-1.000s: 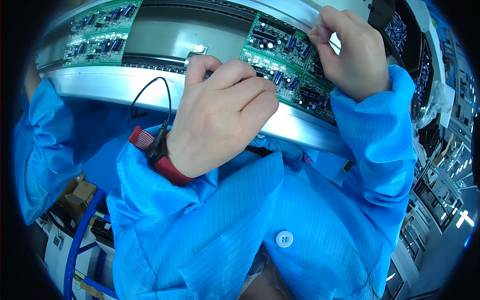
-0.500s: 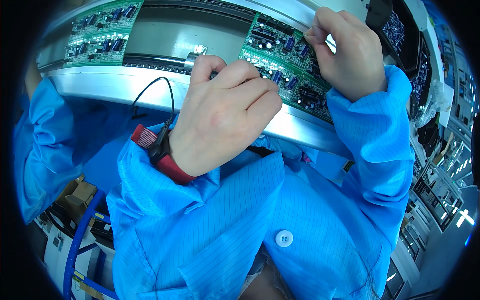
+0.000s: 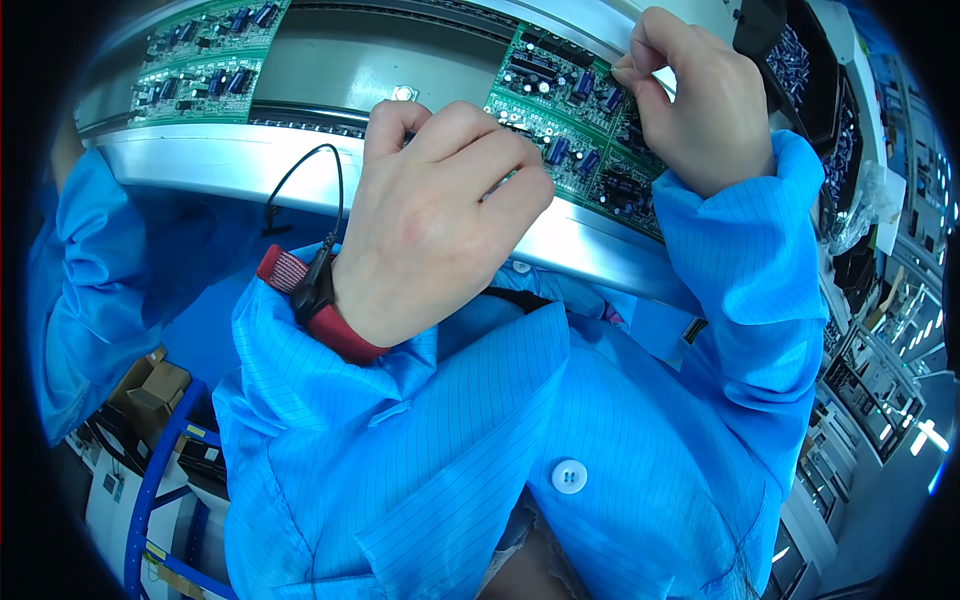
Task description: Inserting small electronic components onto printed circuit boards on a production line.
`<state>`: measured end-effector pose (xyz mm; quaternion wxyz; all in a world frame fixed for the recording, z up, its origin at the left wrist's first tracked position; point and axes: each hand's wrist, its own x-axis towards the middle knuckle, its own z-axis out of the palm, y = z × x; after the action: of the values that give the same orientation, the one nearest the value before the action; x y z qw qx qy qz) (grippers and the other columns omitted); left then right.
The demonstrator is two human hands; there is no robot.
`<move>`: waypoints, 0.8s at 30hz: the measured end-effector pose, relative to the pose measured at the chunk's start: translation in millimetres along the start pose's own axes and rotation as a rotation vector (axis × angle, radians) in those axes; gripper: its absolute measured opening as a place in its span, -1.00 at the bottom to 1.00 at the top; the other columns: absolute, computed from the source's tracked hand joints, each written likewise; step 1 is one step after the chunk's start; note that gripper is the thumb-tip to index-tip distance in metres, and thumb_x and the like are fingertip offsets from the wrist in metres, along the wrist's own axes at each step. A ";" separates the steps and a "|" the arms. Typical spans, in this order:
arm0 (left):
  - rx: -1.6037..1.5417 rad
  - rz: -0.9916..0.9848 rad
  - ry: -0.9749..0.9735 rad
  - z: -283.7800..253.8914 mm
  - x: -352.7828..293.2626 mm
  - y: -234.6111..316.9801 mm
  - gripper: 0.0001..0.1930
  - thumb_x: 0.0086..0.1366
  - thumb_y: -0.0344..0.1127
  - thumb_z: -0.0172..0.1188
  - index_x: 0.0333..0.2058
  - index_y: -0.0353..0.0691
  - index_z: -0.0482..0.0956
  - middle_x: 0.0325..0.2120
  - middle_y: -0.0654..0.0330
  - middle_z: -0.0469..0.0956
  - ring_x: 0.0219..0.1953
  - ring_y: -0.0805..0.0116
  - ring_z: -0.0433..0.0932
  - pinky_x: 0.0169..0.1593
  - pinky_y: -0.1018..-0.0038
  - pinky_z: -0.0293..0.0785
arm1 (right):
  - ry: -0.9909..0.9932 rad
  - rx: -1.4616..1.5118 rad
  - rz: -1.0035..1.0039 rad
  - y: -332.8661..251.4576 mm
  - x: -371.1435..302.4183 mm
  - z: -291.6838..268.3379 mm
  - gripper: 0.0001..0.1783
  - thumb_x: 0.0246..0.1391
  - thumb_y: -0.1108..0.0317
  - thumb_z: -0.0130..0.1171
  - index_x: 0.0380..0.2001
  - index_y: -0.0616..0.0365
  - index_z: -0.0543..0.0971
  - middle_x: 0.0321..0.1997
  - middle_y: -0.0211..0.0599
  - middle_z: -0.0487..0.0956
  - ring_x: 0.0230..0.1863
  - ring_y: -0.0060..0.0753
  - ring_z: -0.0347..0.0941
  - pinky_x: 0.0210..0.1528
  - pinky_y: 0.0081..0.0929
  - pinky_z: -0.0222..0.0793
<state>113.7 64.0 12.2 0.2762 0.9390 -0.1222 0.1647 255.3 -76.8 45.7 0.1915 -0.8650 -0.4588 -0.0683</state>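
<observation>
A green circuit board (image 3: 572, 140), set with dark blue capacitors and other small parts, lies on the conveyor in front of me. My right hand (image 3: 705, 115) is over its far right part, thumb and forefinger pinched together; anything between them is too small to make out. At the board's near left edge, my left hand (image 3: 440, 215) is closed, its fingers curled downward. The back of that hand hides the fingertips and whatever they may hold. A red wrist strap (image 3: 340, 335) with a black cord (image 3: 340, 190) circles the left wrist.
Another populated circuit board (image 3: 205, 70) sits farther left on the conveyor. A silver rail (image 3: 230, 165) runs along the near side. Black bins (image 3: 790, 60) of small blue parts stand at the right. A co-worker's blue sleeve (image 3: 95, 270) shows at the far left.
My left hand has shifted slightly up and left, covering a shiny metal piece seen beside its thumb before. My right hand has risen a little, still pinched. The boards appear slightly farther right.
</observation>
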 end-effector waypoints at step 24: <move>-0.009 -0.019 0.066 -1.2 0.1 -0.9 -0.90 -0.02 -0.46 0.16 -0.52 -0.11 0.43 -0.37 0.34 0.46 -0.29 0.40 0.34 -0.13 0.33 0.14 | -0.002 0.175 0.194 8.5 -15.7 8.1 -0.78 -0.22 0.65 0.19 -0.56 0.13 0.38 -0.55 -0.37 0.55 -0.45 -0.40 0.51 -0.33 -0.57 0.42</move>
<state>113.8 65.4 12.7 0.2859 0.9329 -0.1051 0.1923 252.9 -89.9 31.4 0.2715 -0.8853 -0.3774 -0.0081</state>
